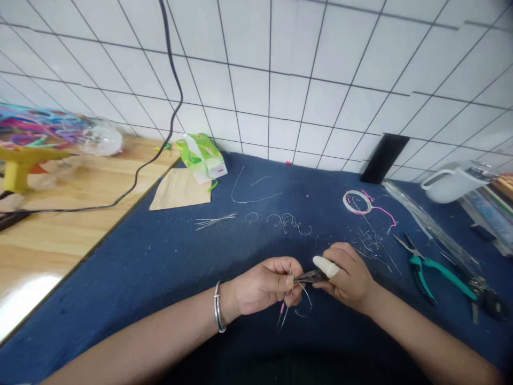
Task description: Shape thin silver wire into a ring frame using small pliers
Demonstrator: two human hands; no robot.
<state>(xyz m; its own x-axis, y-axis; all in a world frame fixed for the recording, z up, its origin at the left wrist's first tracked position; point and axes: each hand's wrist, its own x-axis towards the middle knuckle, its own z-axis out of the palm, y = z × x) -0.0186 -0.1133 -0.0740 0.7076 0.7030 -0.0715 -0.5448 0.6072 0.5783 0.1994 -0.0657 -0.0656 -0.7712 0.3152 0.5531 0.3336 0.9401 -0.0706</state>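
My left hand (268, 286) pinches a few thin wires (283, 315), one of them carrying a pink wrapped or beaded stretch. Dark-jawed pliers (308, 277) are gripped in my right hand (350, 278), and their tips meet the wire at my left fingertips. One right finger wears a white cover (325, 266). A curved wire end (308, 305) loops below the jaws. Beyond my hands lie curled wire pieces (289, 220), a small bundle of straight wires (216, 220) and a long bent wire (256, 201) on the blue cloth (160, 278).
At right are teal-handled pliers (441, 272), wire scraps (372, 243), a white ring (357, 192) with pink thread, long wires (433, 224) and a white mug (444, 184). A green tissue pack (204, 155) and yellow glue gun (18, 166) lie left. A black cable (174, 107) hangs across.
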